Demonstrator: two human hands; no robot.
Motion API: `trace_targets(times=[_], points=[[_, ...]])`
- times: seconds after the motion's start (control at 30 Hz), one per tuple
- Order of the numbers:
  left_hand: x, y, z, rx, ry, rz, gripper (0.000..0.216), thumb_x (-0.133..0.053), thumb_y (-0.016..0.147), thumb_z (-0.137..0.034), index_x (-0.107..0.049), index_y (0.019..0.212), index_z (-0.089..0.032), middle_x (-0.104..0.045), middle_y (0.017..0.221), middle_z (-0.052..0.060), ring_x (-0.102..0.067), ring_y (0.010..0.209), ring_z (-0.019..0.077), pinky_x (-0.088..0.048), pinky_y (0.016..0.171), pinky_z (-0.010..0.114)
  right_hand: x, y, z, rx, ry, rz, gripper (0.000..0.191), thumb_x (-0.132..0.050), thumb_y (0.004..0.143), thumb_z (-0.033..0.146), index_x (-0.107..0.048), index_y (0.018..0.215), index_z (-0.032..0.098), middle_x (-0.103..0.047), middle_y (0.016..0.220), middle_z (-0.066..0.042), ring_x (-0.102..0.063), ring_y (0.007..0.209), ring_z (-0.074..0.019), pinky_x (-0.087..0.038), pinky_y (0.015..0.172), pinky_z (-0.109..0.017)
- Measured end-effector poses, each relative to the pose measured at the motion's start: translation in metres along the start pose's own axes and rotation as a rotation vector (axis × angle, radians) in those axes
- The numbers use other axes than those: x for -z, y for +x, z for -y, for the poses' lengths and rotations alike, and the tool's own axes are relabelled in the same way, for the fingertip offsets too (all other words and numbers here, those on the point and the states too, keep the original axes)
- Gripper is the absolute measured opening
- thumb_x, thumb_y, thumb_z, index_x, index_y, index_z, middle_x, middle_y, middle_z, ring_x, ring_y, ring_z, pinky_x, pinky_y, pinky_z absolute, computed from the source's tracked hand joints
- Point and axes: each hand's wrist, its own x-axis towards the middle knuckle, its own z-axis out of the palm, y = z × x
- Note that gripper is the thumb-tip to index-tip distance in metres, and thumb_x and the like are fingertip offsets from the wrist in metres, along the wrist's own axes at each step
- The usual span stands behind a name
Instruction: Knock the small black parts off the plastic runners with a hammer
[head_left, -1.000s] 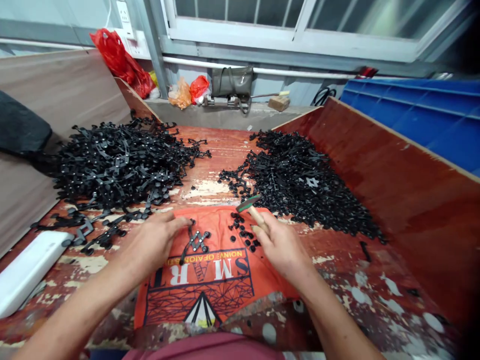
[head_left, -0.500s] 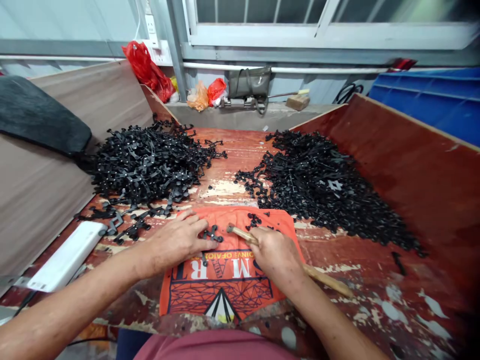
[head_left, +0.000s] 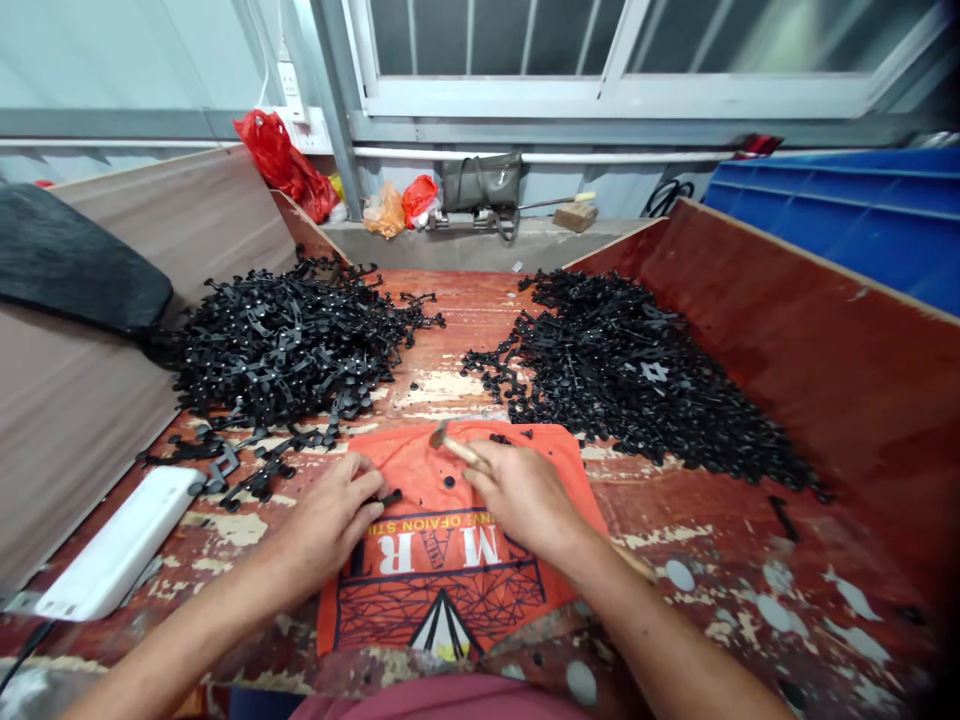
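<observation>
My left hand is closed, its fingers pinching a small black linked part whose end sticks out over the left side of an orange printed cloth. My right hand is wrapped round the wooden handle of a small hammer. The hammer's head is raised toward the cloth's far edge, apart from the black part. Between the hands a small round black piece lies loose on the cloth. A few more tiny black pieces are near the hammer hand, partly hidden by it.
A heap of black linked parts lies at the left, and a larger heap of black parts at the right. Boards wall both sides. A white power strip lies at the left, with a blue crate beyond the right board.
My left hand has drawn left and closed further round the black part. The hammer head has moved left and toward the far edge. The round black piece now shows between the hands.
</observation>
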Motion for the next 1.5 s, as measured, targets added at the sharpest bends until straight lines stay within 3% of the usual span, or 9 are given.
trace_targets(times=[0.13, 0.3, 0.43, 0.7, 0.93, 1.13, 1.33, 1.5], points=[[-0.003, 0.023, -0.013, 0.105, -0.327, -0.051, 0.018, -0.046, 0.088, -0.025, -0.058, 0.076, -0.019, -0.061, 0.081, 0.001, -0.055, 0.079, 0.0178, -0.04, 0.072, 0.027, 0.011, -0.029, -0.022, -0.071, 0.124, -0.046, 0.031, -0.052, 0.092, 0.026, -0.065, 0.12, 0.032, -0.075, 0.088, 0.001, -0.068, 0.073, -0.017, -0.043, 0.06, -0.024], [-0.03, 0.048, -0.022, 0.193, -0.463, -0.096, 0.026, -0.051, 0.086, -0.033, -0.059, 0.067, -0.019, -0.058, 0.065, -0.002, -0.053, 0.065, 0.0153, -0.036, 0.062, 0.024, 0.003, -0.06, -0.029, -0.095, 0.166, -0.037, 0.035, -0.052, 0.09, 0.022, -0.065, 0.119, 0.036, -0.075, 0.082, 0.003, -0.067, 0.069, -0.0173, -0.045, 0.059, -0.024], [-0.043, 0.058, -0.02, 0.186, -0.434, -0.133, 0.028, -0.052, 0.086, -0.034, -0.06, 0.065, -0.019, -0.057, 0.062, -0.002, -0.053, 0.062, 0.0152, -0.035, 0.058, 0.023, -0.005, -0.068, -0.03, -0.094, 0.172, -0.051, 0.037, -0.052, 0.088, 0.02, -0.065, 0.12, 0.035, -0.074, 0.082, 0.002, -0.067, 0.068, -0.0175, -0.045, 0.059, -0.025], [-0.043, 0.058, -0.026, 0.091, -0.24, -0.131, 0.023, -0.053, 0.086, -0.03, -0.063, 0.068, -0.02, -0.064, 0.071, 0.001, -0.058, 0.071, 0.0176, -0.038, 0.067, 0.026, -0.01, -0.068, -0.035, -0.097, 0.218, -0.034, 0.039, -0.054, 0.09, 0.02, -0.062, 0.124, 0.034, -0.075, 0.087, 0.001, -0.068, 0.071, -0.0171, -0.048, 0.06, -0.025], [-0.045, 0.057, -0.021, 0.151, -0.248, -0.16, 0.02, -0.056, 0.084, -0.029, -0.067, 0.068, -0.021, -0.064, 0.07, 0.002, -0.058, 0.073, 0.019, -0.038, 0.067, 0.027, -0.009, -0.066, -0.033, -0.049, 0.264, 0.0, 0.044, -0.051, 0.093, 0.016, -0.056, 0.132, 0.035, -0.071, 0.117, 0.001, -0.069, 0.096, -0.0184, -0.053, 0.082, -0.032], [-0.049, 0.058, -0.018, 0.128, -0.265, -0.117, 0.025, -0.056, 0.085, -0.028, -0.069, 0.065, -0.021, -0.065, 0.068, 0.002, -0.058, 0.071, 0.0182, -0.039, 0.067, 0.027, -0.006, -0.066, -0.033, -0.039, 0.281, 0.006, 0.044, -0.05, 0.093, 0.015, -0.056, 0.133, 0.034, -0.067, 0.125, 0.002, -0.067, 0.104, -0.0188, -0.054, 0.088, -0.033], [-0.048, 0.057, -0.024, 0.152, -0.232, -0.072, 0.028, -0.052, 0.088, -0.03, -0.069, 0.068, -0.02, -0.065, 0.072, 0.002, -0.058, 0.073, 0.0171, -0.04, 0.07, 0.028, -0.001, -0.055, -0.017, 0.025, 0.262, -0.116, 0.049, -0.042, 0.098, 0.018, -0.041, 0.145, 0.031, -0.065, 0.129, -0.002, -0.066, 0.107, -0.0192, -0.051, 0.094, -0.036], [-0.039, 0.053, -0.03, 0.113, -0.157, -0.069, 0.029, -0.048, 0.091, -0.029, -0.068, 0.072, -0.019, -0.061, 0.071, 0.002, -0.056, 0.075, 0.0176, -0.042, 0.073, 0.029, -0.009, -0.041, -0.009, 0.014, 0.223, -0.021, 0.047, -0.046, 0.097, 0.019, -0.046, 0.141, 0.038, -0.071, 0.119, 0.003, -0.07, 0.097, -0.0181, -0.054, 0.086, -0.032]])
